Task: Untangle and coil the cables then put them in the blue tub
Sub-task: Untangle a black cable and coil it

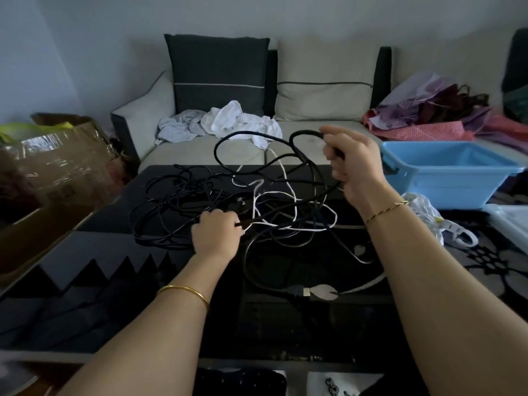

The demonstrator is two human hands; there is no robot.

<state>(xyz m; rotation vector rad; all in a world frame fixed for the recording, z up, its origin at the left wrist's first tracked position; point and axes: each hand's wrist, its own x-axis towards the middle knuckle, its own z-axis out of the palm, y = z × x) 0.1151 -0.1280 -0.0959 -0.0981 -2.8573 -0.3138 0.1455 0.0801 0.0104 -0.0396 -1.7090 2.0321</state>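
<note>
**Two hands in a cable tangle, tub waiting at the side**

A knot of cables [171, 201] lies spread over the dark table [285, 332], mostly thin black strands with one white cable [285, 192] threaded through them. The right hand [351, 164] is raised above the far side of the table, its fingers curled round a thicker black cable [257, 136], which arches up in two loops to the left of the hand and drops back into the heap. The left hand [217, 232] sits low on the tangle, fingers clenched on a strand at its right edge; in the dim light it looks like a black one lying right beside the white cable, but that is not certain. Nearer the person, a black plug [297, 291] rests on the table at the end of a loose loop.

The blue tub [445, 181] stands just past the table's right side, beyond the right hand, and no cable shows inside it. Behind the table a sofa [200, 151] carries a pile of crumpled clothes [228, 118]. A cardboard box [63, 155] stands at the left.
</note>
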